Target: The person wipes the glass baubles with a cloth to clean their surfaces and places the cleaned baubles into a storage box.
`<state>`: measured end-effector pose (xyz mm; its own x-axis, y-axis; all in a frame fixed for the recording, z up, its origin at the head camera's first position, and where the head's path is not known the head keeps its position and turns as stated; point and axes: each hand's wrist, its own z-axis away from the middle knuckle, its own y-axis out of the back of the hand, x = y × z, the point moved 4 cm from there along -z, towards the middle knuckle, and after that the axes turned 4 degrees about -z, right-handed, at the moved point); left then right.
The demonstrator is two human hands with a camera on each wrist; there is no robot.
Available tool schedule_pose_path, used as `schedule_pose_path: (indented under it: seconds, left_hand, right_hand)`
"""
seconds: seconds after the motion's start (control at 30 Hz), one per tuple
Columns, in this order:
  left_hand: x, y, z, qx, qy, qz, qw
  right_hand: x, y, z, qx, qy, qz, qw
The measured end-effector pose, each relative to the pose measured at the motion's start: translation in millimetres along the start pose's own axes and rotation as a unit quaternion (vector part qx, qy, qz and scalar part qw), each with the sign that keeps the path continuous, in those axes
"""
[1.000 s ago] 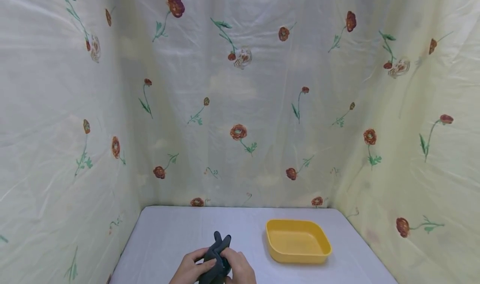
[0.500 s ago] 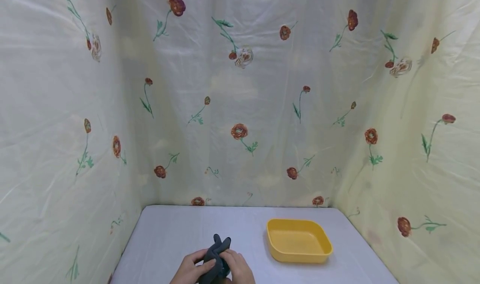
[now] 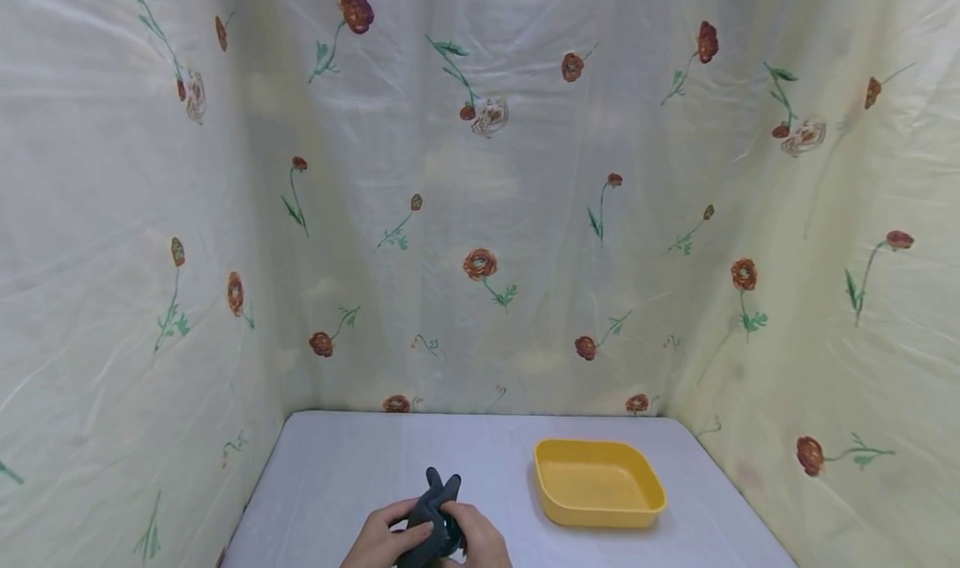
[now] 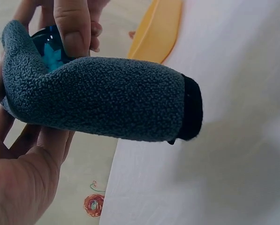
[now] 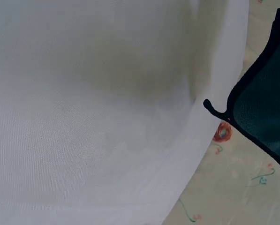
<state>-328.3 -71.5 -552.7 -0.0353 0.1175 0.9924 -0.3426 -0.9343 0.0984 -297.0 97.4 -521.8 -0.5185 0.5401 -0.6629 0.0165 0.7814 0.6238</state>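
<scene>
In the head view, a dark grey fleece cloth [image 3: 427, 520] with black trim is bunched between both hands, above the table near its front. My left hand [image 3: 381, 541] grips the cloth from the left, thumb across it. From the right, my right hand [image 3: 483, 538] holds a dark glossy round object [image 3: 453, 536] that the cloth partly wraps. In the left wrist view this glossy object [image 4: 49, 52] shows a teal pattern, with my right thumb [image 4: 74, 33] against it and the cloth's folded edge. A trimmed cloth corner with a small loop [image 5: 259, 98] hangs in the right wrist view.
A yellow rectangular tray [image 3: 600, 518] stands on the white-covered table [image 3: 337, 459], to the right of the hands. Flower-printed curtains [image 3: 480, 201] enclose the table at the back and both sides.
The hands stay in nearly the same place. My right fingers have shifted slightly on the bundle, and a bit more of the glossy object shows beside the cloth.
</scene>
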Motion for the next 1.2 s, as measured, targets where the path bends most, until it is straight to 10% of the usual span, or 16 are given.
schedule_pose_path:
  seconds: [0.73,1.2]
  left_hand:
    - [5.9,-0.8,4.3,-0.009,0.003,0.031,0.9995]
    - [8.5,1.4,6.5,-0.027,-0.016,0.044,0.9985]
  right_hand:
    - [18.8,-5.2,-4.1,-0.043,-0.151,-0.185,0.97]
    - [21.1,-7.1,-3.5,-0.06,-0.206,-0.304,0.928]
